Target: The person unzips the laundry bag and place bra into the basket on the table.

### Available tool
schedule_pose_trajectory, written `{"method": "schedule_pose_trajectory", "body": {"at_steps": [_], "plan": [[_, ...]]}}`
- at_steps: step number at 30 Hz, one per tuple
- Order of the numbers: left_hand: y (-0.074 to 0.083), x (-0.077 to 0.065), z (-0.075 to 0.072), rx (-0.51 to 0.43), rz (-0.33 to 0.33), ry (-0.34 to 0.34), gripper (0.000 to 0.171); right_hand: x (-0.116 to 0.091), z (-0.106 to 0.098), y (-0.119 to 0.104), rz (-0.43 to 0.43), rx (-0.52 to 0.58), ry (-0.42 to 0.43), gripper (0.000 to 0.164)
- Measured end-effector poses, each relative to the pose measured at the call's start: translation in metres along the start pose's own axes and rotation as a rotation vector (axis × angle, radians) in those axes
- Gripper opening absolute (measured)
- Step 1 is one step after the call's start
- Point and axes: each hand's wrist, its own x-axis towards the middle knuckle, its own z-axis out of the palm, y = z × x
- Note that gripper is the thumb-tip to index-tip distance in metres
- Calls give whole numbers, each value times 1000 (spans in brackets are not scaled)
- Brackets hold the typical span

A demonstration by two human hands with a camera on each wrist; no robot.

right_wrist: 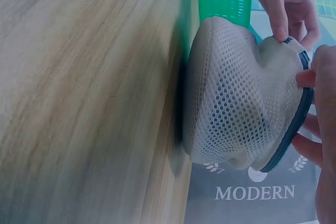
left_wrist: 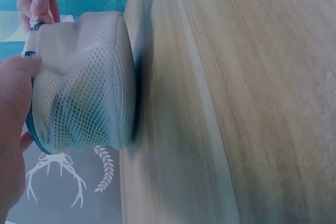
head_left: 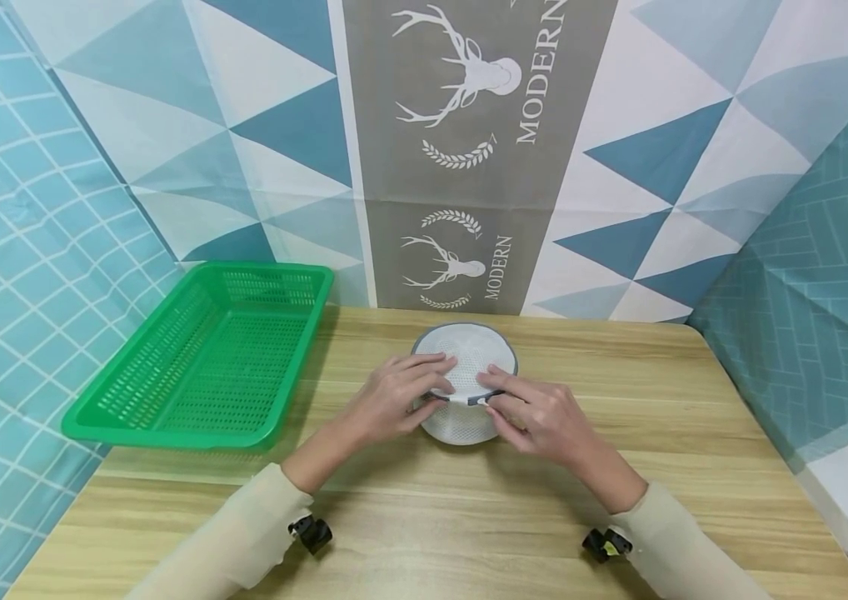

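Note:
A round white mesh laundry bag (head_left: 465,427) with a blue-grey zipper edge stands on the table in front of me. Its mesh lid (head_left: 469,343) lies on top. The left hand (head_left: 400,393) pinches the zipper edge at the front left, fingertips on the lid. From the other side, the right hand (head_left: 542,414) pinches the edge by the zipper end (head_left: 478,400), a short way from the left fingers. In the left wrist view the bag's soft side (left_wrist: 86,85) bulges and creases. The right wrist view shows the dark zipper trim (right_wrist: 287,142) curving along the rim.
A green slotted plastic basket (head_left: 169,438) stands at the left of the wooden table (head_left: 424,525). Patterned cloth (head_left: 446,179) hangs behind the table's far edge, with blue tiled cloth at both sides. A small black camera (head_left: 311,533) sits on each wrist.

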Motion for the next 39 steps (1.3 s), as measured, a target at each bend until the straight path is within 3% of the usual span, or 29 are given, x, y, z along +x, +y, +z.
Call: {"method": "schedule_pose_trajectory", "body": {"at_steps": [17,31,39], "plan": [[-1,-4,-1,-20,6,-15,18,0,-1,1,-30,12,-3,43],[5,-1,2,-11,-35,-39,22,1,3,-1,-45,15,-2,46],[4,-1,5,-11,-7,-17,18,1,3,-2,-44,4,-11,48]]}}
